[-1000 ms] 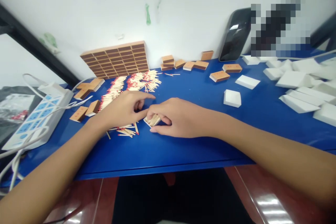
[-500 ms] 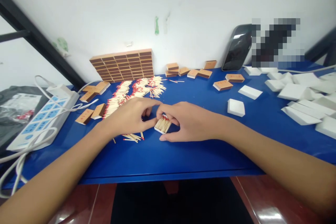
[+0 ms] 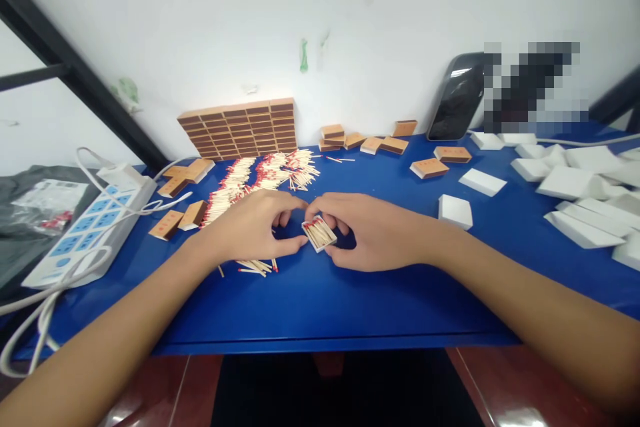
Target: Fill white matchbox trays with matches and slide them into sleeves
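**Filled tray (image 3: 320, 233) between your two hands, loose matches (image 3: 273, 173) beyond**

Your right hand (image 3: 383, 230) appears to pinch the tray lightly, thumb at its near corner and forefinger along its far edge. Your left hand (image 3: 257, 223) has thumb and forefinger spread, the thumb tip at the tray's left side; whether it presses there you cannot tell from this view. The tray sits between these two grips, low over the table (image 3: 385, 310).

As for progress, this one tray looks well filled, its matches lying side by side, red heads toward the far edge. No sleeve is around it. Plenty of matches remain outside it: the main heap beyond your left grip, too many to count; a small pile (image 3: 256, 267) just on its near side, also too tangled to count; and about three strays beyond both hands.

Farther left of your grip lie five tan matchboxes (image 3: 167, 225). Beyond it, against the wall, a block of stacked boxes (image 3: 237, 130) stands about five across, its rows too fine to count surely. Right of that block are a little stack (image 3: 333, 131) of two or three and four single boxes (image 3: 395, 145). Right of your right grip are two more boxes (image 3: 429, 168), two white pieces (image 3: 455, 211), apparently trays, and an overlapping white pile (image 3: 567, 180) that defies counting.
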`<state>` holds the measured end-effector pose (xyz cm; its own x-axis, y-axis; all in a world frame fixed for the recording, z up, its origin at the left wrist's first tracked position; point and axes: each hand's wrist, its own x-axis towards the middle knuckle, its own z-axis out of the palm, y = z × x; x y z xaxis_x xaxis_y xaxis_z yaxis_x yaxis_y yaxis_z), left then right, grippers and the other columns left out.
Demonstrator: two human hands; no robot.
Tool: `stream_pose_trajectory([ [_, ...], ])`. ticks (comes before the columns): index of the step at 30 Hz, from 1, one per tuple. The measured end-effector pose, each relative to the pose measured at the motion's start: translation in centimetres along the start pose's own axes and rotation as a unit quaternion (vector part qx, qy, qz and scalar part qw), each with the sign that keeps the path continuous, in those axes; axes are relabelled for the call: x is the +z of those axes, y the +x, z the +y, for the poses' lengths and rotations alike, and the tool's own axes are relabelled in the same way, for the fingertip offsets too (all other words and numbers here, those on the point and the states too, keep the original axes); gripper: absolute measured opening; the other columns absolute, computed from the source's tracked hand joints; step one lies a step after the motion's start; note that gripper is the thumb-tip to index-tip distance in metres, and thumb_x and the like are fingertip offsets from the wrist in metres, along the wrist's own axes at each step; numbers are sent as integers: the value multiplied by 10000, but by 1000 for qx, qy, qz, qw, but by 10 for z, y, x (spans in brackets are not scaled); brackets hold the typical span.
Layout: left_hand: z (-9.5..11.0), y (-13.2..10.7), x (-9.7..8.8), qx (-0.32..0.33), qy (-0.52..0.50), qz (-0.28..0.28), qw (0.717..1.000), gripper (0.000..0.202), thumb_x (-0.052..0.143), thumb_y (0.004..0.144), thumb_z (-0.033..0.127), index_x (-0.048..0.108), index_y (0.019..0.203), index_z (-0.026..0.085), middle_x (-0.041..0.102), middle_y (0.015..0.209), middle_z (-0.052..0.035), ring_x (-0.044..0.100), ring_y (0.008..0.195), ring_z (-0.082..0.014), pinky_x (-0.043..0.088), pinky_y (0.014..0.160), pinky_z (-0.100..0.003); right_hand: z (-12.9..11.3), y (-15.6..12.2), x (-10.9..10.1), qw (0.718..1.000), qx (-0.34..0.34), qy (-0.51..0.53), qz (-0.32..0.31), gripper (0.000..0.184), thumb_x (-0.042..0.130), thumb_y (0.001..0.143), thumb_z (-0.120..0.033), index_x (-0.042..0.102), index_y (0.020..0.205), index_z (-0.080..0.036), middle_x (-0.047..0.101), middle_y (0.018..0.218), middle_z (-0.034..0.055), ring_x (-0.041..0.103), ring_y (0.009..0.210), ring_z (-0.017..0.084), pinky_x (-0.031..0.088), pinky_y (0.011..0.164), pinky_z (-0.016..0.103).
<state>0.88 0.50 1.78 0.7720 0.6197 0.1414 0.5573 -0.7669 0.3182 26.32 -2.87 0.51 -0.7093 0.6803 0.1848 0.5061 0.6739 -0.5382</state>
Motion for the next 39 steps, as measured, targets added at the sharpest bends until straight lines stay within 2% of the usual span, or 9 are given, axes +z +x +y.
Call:
stream_pose_trajectory([
  [3, -1, 0, 2, -3, 3, -6, 1000, 231, 756, 884, 427, 717, 947, 209, 600, 730, 25, 541, 646, -142, 395, 599, -295, 2, 0, -2, 1000, 16, -8, 3, 356, 668, 857, -159, 638, 1206, -218, 657, 999, 28, 595, 816, 184, 453, 758, 321],
  [8, -4, 0, 7, -9, 21, 2, 1000, 297, 732, 960, 478, 760, 1098, 217, 616, 726, 21, 560, 642, -149, 391, 624, -304, 4, 1, 1, 998, 40, -42, 36, 316, 625, 892, -106, 657, 1190, -204, 641, 1092, 59, 572, 796, 167, 427, 715, 302],
  [18, -7, -1, 3, -38, 9, -3, 999, 394, 769, 929, 560, 778, 1119, 215, 647, 757, 9, 588, 671, -158, 408, 631, -302, 9, 3, 0, 994, 67, -60, 55, 222, 580, 950, -125, 690, 1129, -196, 633, 1041, 50, 568, 785, 163, 417, 703, 303],
  [24, -6, 0, 2, -33, 9, -10, 999, 289, 749, 935, 466, 775, 1066, 209, 631, 753, 11, 563, 662, -151, 404, 637, -305, 12, 4, -1, 991, 56, -74, 91, 184, 590, 935, -97, 698, 1060, -177, 650, 998, 48, 573, 803, 164, 429, 743, 309],
  [27, -8, -1, 4, -32, 10, 3, 999, 298, 761, 936, 488, 769, 1040, 209, 632, 768, 9, 572, 694, -155, 407, 658, -307, 15, 4, -1, 993, 38, -56, 96, 157, 622, 939, -116, 702, 1053, -189, 643, 986, 37, 578, 803, 158, 437, 745, 307],
  [33, -9, -4, 10, -43, -9, 17, 999, 309, 770, 950, 505, 750, 1066, 219, 631, 812, 10, 598, 763, -170, 421, 696, -302, 12, 6, 7, 993, 68, -35, 85, 124, 589, 992, -127, 686, 1015, -200, 646, 1016, 32, 578, 776, 144, 431, 707, 308],
  [39, -14, -4, 10, -50, -14, 50, 997, 274, 802, 930, 462, 747, 1050, 223, 597, 775, 22, 595, 741, -165, 422, 697, -297, 9, 7, 13, 995, 73, -13, 74, 134, 608, 980, -100, 690, 971, -206, 637, 1004, 21, 577, 751, 133, 426, 682, 298],
])
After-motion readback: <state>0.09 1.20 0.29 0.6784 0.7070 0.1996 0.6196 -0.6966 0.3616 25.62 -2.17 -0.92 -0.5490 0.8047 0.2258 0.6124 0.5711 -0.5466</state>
